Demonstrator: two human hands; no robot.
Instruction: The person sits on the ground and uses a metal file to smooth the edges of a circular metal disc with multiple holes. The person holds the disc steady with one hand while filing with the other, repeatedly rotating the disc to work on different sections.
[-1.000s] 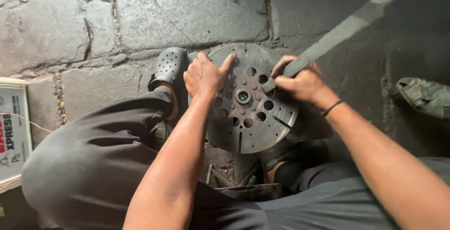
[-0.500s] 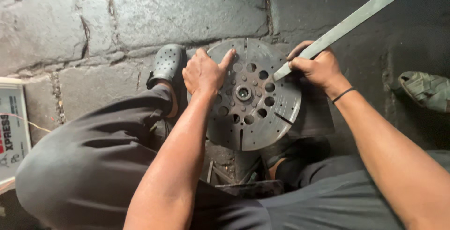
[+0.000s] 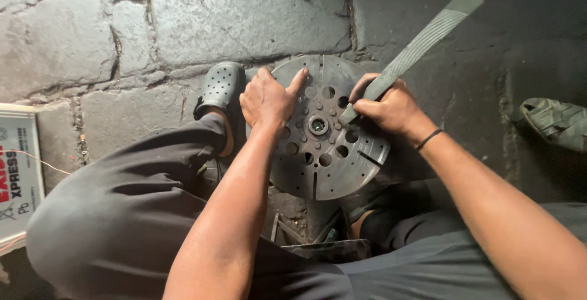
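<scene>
A round metal disc (image 3: 324, 159) with several drilled holes, radial slots and a central hub stands between my feet. My left hand (image 3: 268, 99) rests on its upper left edge, fingers spread over the face. A long flat metal file (image 3: 428, 34) is gripped near its lower end by my right hand (image 3: 391, 107). The file's tip touches the disc face just right of the hub, and its far end points up and to the right.
Rough stone paving (image 3: 183, 25) lies beyond the disc. A grey perforated clog (image 3: 219, 86) is on my left foot. A boxed item (image 3: 17, 177) with a thin wire sits at the left edge. Another shoe (image 3: 553, 122) shows at the right.
My right hand and the file have shifted slightly up and right along the disc, with the file now steeper. My left hand keeps its hold on the disc.
</scene>
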